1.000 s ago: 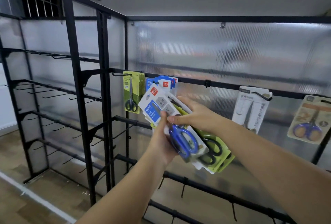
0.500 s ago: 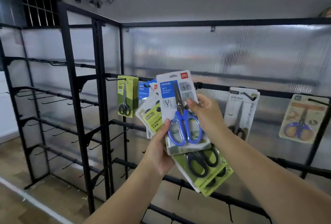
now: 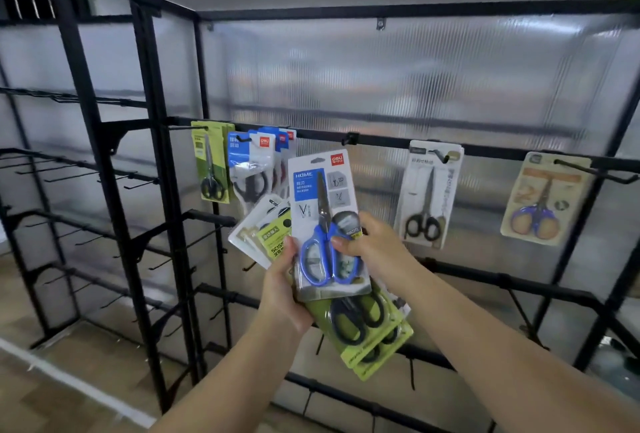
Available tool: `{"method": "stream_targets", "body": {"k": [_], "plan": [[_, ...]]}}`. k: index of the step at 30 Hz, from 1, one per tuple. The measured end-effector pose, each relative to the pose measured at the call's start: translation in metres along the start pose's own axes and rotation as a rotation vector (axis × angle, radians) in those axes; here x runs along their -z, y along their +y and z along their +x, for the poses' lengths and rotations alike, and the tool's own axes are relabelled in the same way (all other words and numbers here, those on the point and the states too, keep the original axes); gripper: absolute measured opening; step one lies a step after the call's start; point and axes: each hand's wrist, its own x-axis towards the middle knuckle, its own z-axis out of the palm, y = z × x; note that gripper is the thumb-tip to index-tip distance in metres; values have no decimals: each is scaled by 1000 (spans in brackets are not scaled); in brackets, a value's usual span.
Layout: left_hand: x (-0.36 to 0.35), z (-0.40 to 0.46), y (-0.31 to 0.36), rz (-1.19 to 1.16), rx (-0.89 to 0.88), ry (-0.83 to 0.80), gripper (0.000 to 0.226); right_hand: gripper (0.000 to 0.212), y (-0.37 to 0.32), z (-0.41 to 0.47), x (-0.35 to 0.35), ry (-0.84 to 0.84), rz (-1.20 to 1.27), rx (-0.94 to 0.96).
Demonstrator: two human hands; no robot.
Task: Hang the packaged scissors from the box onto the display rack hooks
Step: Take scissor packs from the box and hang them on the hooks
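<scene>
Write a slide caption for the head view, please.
Right hand lifts blue-handled scissors pack from left hand's stack toward rack hooks.

Both bare forearms reach up and forward, wrists close together. The left hand (image 3: 282, 289) curls its fingers round a fan of packs, thumb on top. The right hand (image 3: 372, 244) pinches the front pack, thumb pressed flat.

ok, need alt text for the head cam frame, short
A person's right hand holds a blue-handled scissors pack upright before a black display rack, while the left hand grips a fan of green and white packs. Scissors packs already hang on four hooks along the rail behind; one hook between them is bare.
</scene>
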Motion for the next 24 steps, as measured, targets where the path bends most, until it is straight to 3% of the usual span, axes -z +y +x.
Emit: {"method": "stream_targets", "body": {"k": [5,8,11,19,24], "plan": [[12,3,-5,-2,34,69,61,29,6,0,25,119,277,-27],[16,10,-9,67,40,71,54,29,15,-11,49,129,384,-31],[20,15,-10,142,38,92,44,33,26,-23,77,116,350,-45],[26,22,-5,139,15,151,46,41,39,-33,105,163,300,-48],[30,22,14,124,-5,136,50,27,38,-18,81,224,207,-47]]}}
